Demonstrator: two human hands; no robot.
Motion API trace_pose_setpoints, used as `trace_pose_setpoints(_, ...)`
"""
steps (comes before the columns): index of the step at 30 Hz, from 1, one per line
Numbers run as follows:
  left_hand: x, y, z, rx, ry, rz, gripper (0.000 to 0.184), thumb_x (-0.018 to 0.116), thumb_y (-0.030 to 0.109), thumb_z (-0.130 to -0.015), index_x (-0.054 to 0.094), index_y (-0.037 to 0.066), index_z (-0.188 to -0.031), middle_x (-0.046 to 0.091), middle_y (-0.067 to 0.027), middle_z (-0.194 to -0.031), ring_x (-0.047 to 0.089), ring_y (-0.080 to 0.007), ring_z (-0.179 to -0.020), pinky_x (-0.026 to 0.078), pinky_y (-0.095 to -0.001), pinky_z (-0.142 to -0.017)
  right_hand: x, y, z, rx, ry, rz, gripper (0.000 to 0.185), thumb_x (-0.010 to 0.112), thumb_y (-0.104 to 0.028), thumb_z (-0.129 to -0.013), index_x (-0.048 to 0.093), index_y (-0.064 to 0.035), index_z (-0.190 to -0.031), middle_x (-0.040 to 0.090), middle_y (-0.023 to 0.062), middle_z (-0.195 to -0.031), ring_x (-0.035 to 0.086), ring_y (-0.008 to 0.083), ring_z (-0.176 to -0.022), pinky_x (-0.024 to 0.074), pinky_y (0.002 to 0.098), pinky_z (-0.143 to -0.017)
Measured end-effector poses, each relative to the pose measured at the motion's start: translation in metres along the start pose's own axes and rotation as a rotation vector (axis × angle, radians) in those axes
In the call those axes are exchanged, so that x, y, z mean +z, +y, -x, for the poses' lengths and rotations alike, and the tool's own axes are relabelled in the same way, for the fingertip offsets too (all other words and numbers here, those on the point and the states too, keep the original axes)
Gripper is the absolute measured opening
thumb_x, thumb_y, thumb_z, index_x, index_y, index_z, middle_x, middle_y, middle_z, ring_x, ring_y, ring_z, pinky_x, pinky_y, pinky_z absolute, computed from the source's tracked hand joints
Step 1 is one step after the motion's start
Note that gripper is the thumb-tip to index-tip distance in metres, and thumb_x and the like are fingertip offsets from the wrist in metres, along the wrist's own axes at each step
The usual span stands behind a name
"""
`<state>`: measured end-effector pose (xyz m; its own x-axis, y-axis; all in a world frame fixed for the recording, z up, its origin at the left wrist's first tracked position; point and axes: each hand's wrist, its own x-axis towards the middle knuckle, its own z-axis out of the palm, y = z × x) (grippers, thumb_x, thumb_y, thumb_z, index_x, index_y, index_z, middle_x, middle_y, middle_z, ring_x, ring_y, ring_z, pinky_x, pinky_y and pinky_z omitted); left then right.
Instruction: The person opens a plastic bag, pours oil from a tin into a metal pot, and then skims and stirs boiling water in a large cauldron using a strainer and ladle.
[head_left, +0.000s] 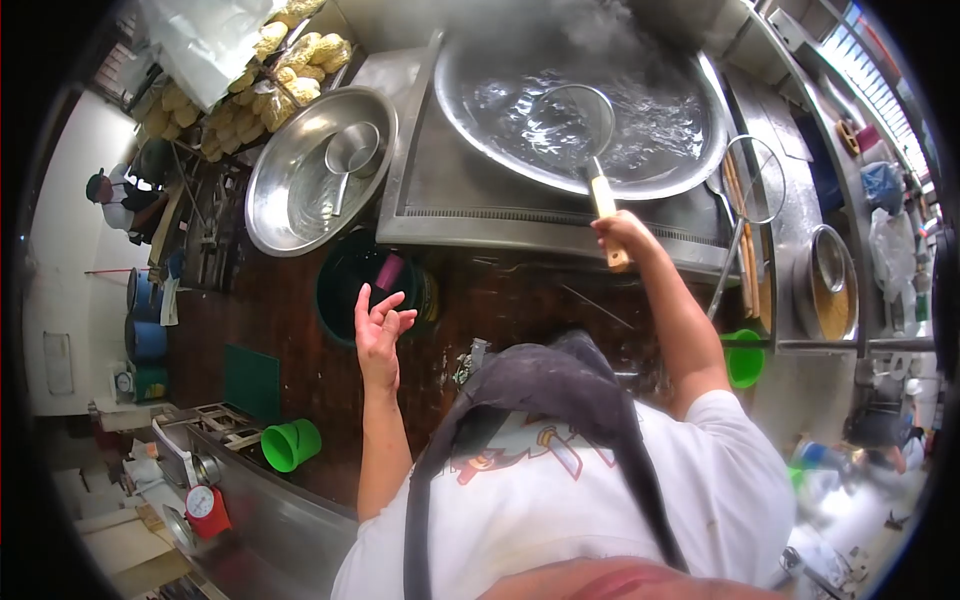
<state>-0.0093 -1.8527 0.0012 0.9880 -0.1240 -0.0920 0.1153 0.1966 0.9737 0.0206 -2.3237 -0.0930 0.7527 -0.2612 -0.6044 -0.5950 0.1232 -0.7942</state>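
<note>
My right hand (625, 233) is closed round the pale wooden handle of a round strainer (598, 165). The strainer's head dips into the bubbling water of a large metal wok (712, 150), and steam rises at the back. Raised in front of me on the left, my left hand (380, 330) is empty, its fingers apart and partly curled. Below it in depth stands a dark green bucket (335, 290) with a pink item (389, 272) at its rim. To the left, a wide metal basin (262, 205) holds a metal ladle-like scoop (350, 150).
Bags of yellowish noodles (310, 60) are stacked at the upper left. Wooden sticks and a hoop-ended tool (745, 210) lean right of the stove. Green buckets (291, 446) and a red scale (207, 510) stand farther off. Another person (125, 200) is at the far left.
</note>
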Motion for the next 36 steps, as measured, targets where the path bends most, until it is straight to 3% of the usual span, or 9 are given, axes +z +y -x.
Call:
trace_pose_setpoints(10, -0.112, 0.009, 0.016, 0.004, 0.015, 0.005, 0.068, 0.059, 0.021, -0.100, 0.022, 0.006, -0.155, 0.060, -0.0185, -0.127, 0.068, -0.0223, -0.098, 0.054, -0.0347, -0.089, 0.116, -0.003, 0.068, -0.091, -0.091, -0.142, 0.013, 0.069, -0.012, -0.088, 0.057, -0.0076, -0.087, 0.055, 0.0009, -0.066, 0.055, 0.0133, -0.050, 0.0496, 0.0321, -0.044)
trace_pose_setpoints(16, -0.128, 0.005, 0.007, -0.034, -0.026, 0.051, 0.068, 0.060, 0.022, -0.100, 0.023, 0.006, -0.154, 0.060, -0.0180, -0.127, 0.068, -0.0220, -0.098, 0.054, -0.0348, -0.089, 0.161, 0.000, 0.136, -0.135, 0.007, 0.200, 0.024, 0.064, -0.017, -0.093, 0.047, -0.0041, -0.102, 0.056, 0.0048, -0.070, 0.055, 0.0142, -0.049, 0.0481, 0.0324, -0.043)
trace_pose_setpoints(18, -0.126, 0.003, 0.004, -0.045, -0.034, 0.054, 0.068, 0.060, 0.022, -0.099, 0.024, 0.006, -0.154, 0.060, -0.0177, -0.127, 0.068, -0.0220, -0.099, 0.054, -0.0351, -0.090, 0.170, 0.014, 0.147, -0.219, 0.191, 0.502, 0.028, 0.063, -0.017, -0.093, 0.046, -0.0013, -0.108, 0.062, 0.0143, -0.074, 0.063, 0.0263, -0.055, 0.0529, 0.0413, -0.050)
trace_pose_setpoints(19, -0.125, 0.003, 0.001, -0.056, -0.035, 0.074, 0.067, 0.060, 0.019, -0.099, 0.024, 0.006, -0.154, 0.060, -0.0172, -0.126, 0.068, -0.0208, -0.098, 0.054, -0.0339, -0.089, 0.167, 0.048, 0.132, -0.492, 0.380, 0.823, 0.030, 0.062, -0.015, -0.092, 0.047, -0.0005, -0.114, 0.066, 0.0246, -0.081, 0.066, 0.0405, -0.070, 0.0539, 0.0509, -0.063)
trace_pose_setpoints(20, -0.123, 0.003, -0.001, -0.065, -0.032, 0.094, 0.066, 0.060, 0.017, -0.099, 0.024, 0.006, -0.154, 0.060, -0.0167, -0.125, 0.067, -0.0197, -0.097, 0.054, -0.0328, -0.088, 0.170, 0.062, 0.127, -0.491, 0.408, 0.880, 0.030, 0.058, -0.013, -0.093, 0.046, -0.0023, -0.118, 0.066, 0.0286, -0.086, 0.064, 0.0479, -0.083, 0.0514, 0.0563, -0.071)
trace_pose_setpoints(26, -0.114, 0.000, -0.011, -0.056, 0.008, 0.049, 0.069, 0.063, 0.021, -0.097, 0.025, 0.007, -0.153, 0.061, -0.0171, -0.125, 0.067, -0.0215, -0.099, 0.053, -0.0353, -0.090, 0.143, 0.089, 0.076, -0.478, 0.334, 1.103, 0.031, 0.050, -0.016, -0.096, 0.047, -0.0064, -0.125, 0.068, 0.0254, -0.086, 0.066, 0.0470, -0.080, 0.0515, 0.0573, -0.068)
trace_pose_setpoints(29, -0.106, 0.002, -0.016, -0.038, 0.094, 0.071, 0.070, 0.064, 0.020, -0.096, 0.025, 0.007, -0.153, 0.061, -0.0175, -0.125, 0.067, -0.0215, -0.098, 0.053, -0.0348, -0.089, 0.124, 0.067, 0.054, -0.592, 0.280, 1.000, 0.038, 0.058, -0.020, -0.094, 0.046, -0.0184, -0.130, 0.069, 0.0235, -0.090, 0.066, 0.0470, -0.085, 0.0491, 0.0573, -0.069)
trace_pose_setpoints(32, -0.081, 0.011, -0.011, -0.010, 0.197, 0.099, 0.069, 0.062, 0.018, -0.096, 0.025, 0.007, -0.153, 0.061, -0.0178, -0.124, 0.066, -0.0222, -0.098, 0.052, -0.0344, -0.088, 0.106, 0.063, 0.029, -0.452, 0.150, 1.005, 0.048, 0.063, -0.016, -0.091, 0.046, -0.0157, -0.136, 0.068, 0.0264, -0.100, 0.064, 0.0486, -0.096, 0.0495, 0.0565, -0.076)
trace_pose_setpoints(36, -0.048, -0.003, -0.016, 0.097, 0.240, 0.155, 0.071, 0.064, 0.016, -0.096, 0.024, 0.006, -0.153, 0.060, -0.0150, -0.121, 0.065, -0.0210, -0.097, 0.051, -0.0331, -0.089, 0.079, 0.058, -0.003, -0.569, 0.040, 0.958, 0.042, 0.059, -0.014, -0.090, 0.050, -0.0100, -0.131, 0.068, 0.0275, -0.102, 0.065, 0.0483, -0.097, 0.0483, 0.0542, -0.076)
